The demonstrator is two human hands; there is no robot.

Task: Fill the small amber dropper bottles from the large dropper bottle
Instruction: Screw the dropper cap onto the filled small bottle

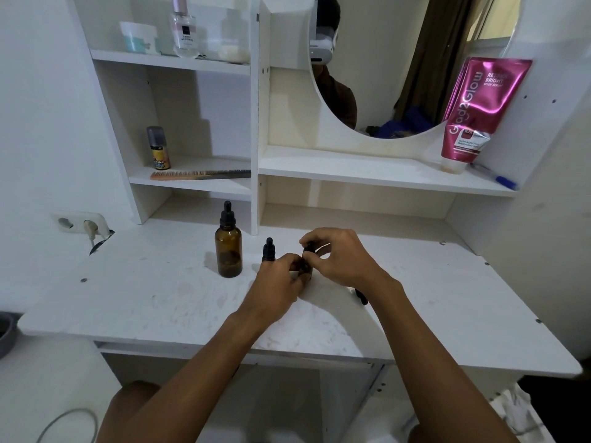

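Two hands meet at the middle of a scuffed white vanity desk (144, 302). Left hand (278, 282) fingers closed round a small amber dropper bottle (306, 265) standing on the desk; right hand (339, 257) fingertips pinched on its black cap. Second small bottle (268, 251) just behind the left hand, capped. Large amber dropper bottle (228, 247) upright to the left, capped. Shelves above hold a comb (198, 175), a spray can (158, 148), a pink tube (473, 113). Oval mirror (399, 59) behind. Wall socket (81, 222) at left.
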